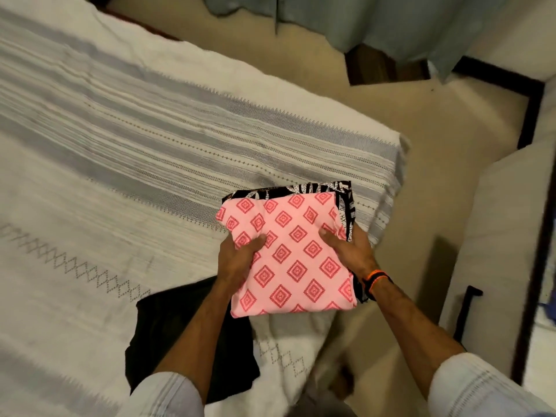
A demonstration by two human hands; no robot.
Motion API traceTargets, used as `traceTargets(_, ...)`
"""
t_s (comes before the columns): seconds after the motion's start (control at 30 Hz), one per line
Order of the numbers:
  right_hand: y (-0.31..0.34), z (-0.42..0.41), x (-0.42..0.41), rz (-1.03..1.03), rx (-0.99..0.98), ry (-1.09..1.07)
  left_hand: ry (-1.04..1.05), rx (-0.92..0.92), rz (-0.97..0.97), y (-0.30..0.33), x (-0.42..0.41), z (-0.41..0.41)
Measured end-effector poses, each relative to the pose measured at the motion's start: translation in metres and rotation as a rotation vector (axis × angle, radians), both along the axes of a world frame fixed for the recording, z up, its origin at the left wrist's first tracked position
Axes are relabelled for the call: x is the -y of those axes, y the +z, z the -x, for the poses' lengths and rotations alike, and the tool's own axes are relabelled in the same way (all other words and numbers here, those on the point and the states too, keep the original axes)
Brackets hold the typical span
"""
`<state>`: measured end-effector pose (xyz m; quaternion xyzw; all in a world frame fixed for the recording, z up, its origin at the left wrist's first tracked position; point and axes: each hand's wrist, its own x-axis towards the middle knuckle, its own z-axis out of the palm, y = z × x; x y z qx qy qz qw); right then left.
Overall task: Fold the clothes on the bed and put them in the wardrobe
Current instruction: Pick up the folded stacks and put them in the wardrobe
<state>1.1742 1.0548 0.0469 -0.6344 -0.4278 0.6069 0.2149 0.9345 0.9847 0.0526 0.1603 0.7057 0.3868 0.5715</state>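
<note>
A folded pink garment with red diamond prints (296, 260) lies on top of a folded black-and-white patterned garment (346, 195). I hold this stack above the bed's near right corner. My left hand (237, 258) grips the stack's left edge, thumb on top. My right hand (350, 248) grips the right edge, thumb on the pink cloth and fingers underneath. A black garment (180, 335) lies unfolded on the bed (120, 145) under my left forearm.
The bed carries a white spread with grey stripes. Beige floor (406, 121) runs along its right side. A white wardrobe door with a dark handle (464, 311) stands at the right. Grey-green curtains (406, 22) hang at the top.
</note>
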Motion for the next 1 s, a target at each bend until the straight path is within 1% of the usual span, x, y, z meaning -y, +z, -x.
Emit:
traceTargets(0.17,0.065,-0.050,0.023,-0.057,-0.050,-0.131,-0.098,-0.035,-0.067,0.057,-0.004,-0.046)
traceTargets(0.27,0.105,-0.094,0.043,-0.106,-0.078,-0.234,-0.181,-0.062,-0.127,0.099,-0.007,-0.090)
traceTargets(0.4,0.134,-0.148,0.068,-0.165,-0.066,-0.316,-0.343,-0.074,-0.182,0.133,-0.013,-0.141)
traceTargets(0.57,0.164,-0.224,0.115,-0.254,-0.078,-0.514,-0.542,-0.091,-0.273,0.170,-0.010,-0.225)
traceTargets(0.67,0.173,-0.254,0.137,-0.285,-0.069,-0.603,-0.637,-0.078,-0.294,0.177,-0.013,-0.261)
traceTargets(0.77,0.179,-0.291,0.170,-0.313,-0.076,-0.744,-0.736,-0.036,-0.291,0.183,-0.009,-0.309)
traceTargets(0.87,0.177,-0.326,0.200,-0.308,-0.054,-0.871,-0.857,0.006,-0.297,0.185,-0.004,-0.357)
traceTargets(1.0,0.166,-0.360,0.235,-0.307,-0.021,-1.032,-1.029,0.030,-0.279,0.172,-0.010,-0.411)
